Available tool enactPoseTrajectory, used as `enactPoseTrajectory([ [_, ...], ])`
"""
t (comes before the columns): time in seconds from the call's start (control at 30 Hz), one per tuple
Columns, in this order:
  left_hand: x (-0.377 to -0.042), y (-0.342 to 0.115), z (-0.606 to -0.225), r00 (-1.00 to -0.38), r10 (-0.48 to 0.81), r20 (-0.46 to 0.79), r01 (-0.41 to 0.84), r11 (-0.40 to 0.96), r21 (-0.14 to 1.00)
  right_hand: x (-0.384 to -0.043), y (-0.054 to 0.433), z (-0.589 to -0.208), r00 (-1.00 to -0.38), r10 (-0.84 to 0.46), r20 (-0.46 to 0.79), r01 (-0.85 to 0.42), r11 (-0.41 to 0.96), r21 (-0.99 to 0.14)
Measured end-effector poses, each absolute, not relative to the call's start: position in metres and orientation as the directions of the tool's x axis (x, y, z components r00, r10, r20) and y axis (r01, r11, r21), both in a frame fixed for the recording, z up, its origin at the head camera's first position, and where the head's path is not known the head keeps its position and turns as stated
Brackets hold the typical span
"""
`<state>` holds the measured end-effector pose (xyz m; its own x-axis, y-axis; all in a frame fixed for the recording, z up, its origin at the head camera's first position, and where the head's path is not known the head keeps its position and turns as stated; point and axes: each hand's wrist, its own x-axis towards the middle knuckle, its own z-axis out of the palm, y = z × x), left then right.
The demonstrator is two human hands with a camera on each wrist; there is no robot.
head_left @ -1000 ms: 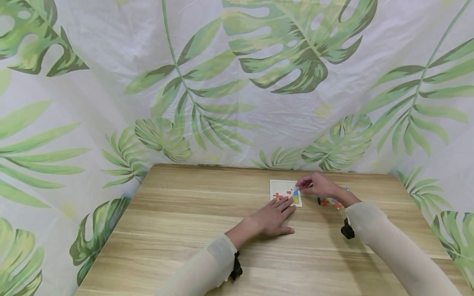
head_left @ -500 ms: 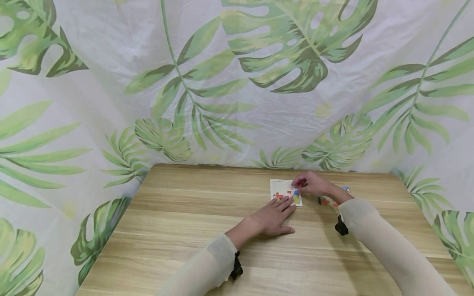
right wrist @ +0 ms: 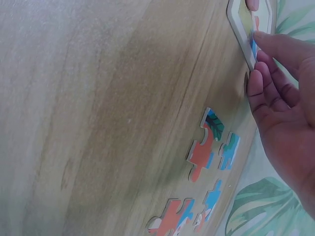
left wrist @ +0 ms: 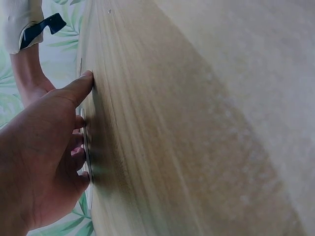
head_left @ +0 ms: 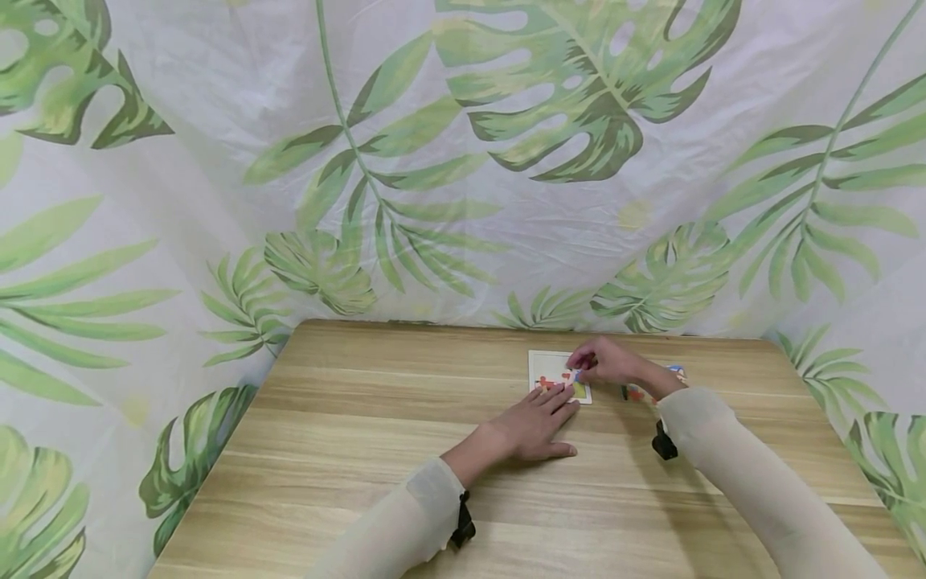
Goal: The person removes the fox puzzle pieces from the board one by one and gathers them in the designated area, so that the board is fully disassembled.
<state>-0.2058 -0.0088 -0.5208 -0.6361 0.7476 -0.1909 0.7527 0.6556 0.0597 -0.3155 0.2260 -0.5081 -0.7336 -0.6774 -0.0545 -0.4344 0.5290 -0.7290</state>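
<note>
A square puzzle board (head_left: 542, 363) with a pale frame lies near the table's far side, with red, blue and yellow-green pieces in its near part. My left hand (head_left: 531, 426) lies palm down, its straight fingers resting on the board's near edge and hiding part of the picture. Over the board's right side, my right hand (head_left: 608, 360) has thumb and fingers curled together at a blue puzzle piece (head_left: 576, 375). In the right wrist view the right thumb (right wrist: 268, 43) touches this blue area, while the fingers hide much of it.
Several loose puzzle pieces (right wrist: 201, 152), orange, blue and green, lie on the wooden table (head_left: 362, 418) to the right of the board, partly under the right forearm. A leaf-patterned cloth (head_left: 405, 161) hangs behind the table's far edge.
My right hand has moved a little left, farther over the board, uncovering more of the blue and white loose piece on the right. The left hand stays in place.
</note>
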Motion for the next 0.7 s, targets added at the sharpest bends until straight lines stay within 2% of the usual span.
enactPoseTrajectory([
  [0.3, -0.2061, -0.0084, -0.5208, -0.636, 0.747, -0.194, 0.754, 0.655, 0.053, -0.3170, 0.2285, -0.5115, -0.709, -0.705, -0.014, -0.489, 0.507, -0.710],
  [0.7, -0.2077, -0.0072, -0.5235, -0.636, 0.749, -0.184, 0.757, 0.652, 0.036, -0.3154, 0.2265, -0.5116, -0.706, -0.708, -0.011, -0.483, 0.493, -0.723],
])
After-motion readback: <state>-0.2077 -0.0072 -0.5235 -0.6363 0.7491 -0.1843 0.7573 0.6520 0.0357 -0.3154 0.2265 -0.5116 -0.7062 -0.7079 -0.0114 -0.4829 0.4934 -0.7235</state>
